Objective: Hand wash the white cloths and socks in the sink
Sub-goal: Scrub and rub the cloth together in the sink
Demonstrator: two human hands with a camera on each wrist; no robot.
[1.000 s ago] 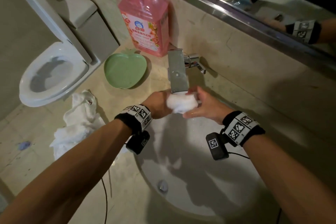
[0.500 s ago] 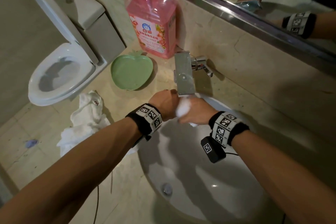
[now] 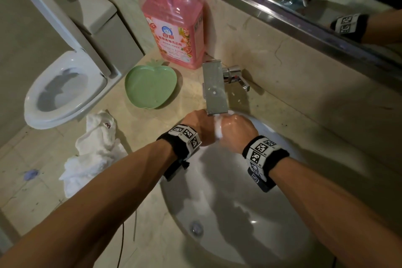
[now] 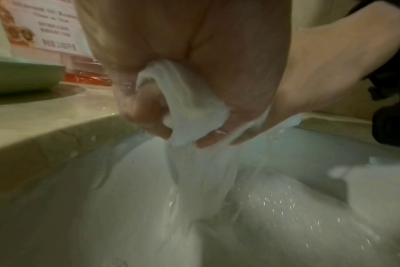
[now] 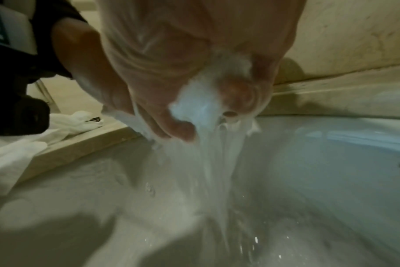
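Both hands, left hand [image 3: 201, 125] and right hand [image 3: 236, 130], have closed from loosely cupping to clamping the small white wet cloth [image 4: 189, 101] under the steel faucet [image 3: 215, 87]; wringing has begun.

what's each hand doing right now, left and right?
Left hand: closed, gripping the wet white cloth under the faucet.
Right hand: closed, gripping the same cloth, water running off into the sink.

The sink [image 3: 282, 213] lies at the centre of the bench [image 3: 191, 85]. The tap [image 3: 215, 89] stands at its 12 o'clock. The dish [image 3: 150, 87] lies at 10 o'clock with the soap bottle [image 3: 174, 28] behind it (against the wall), and the pile of cloths [image 3: 93, 154] lies at 9 o'clock.
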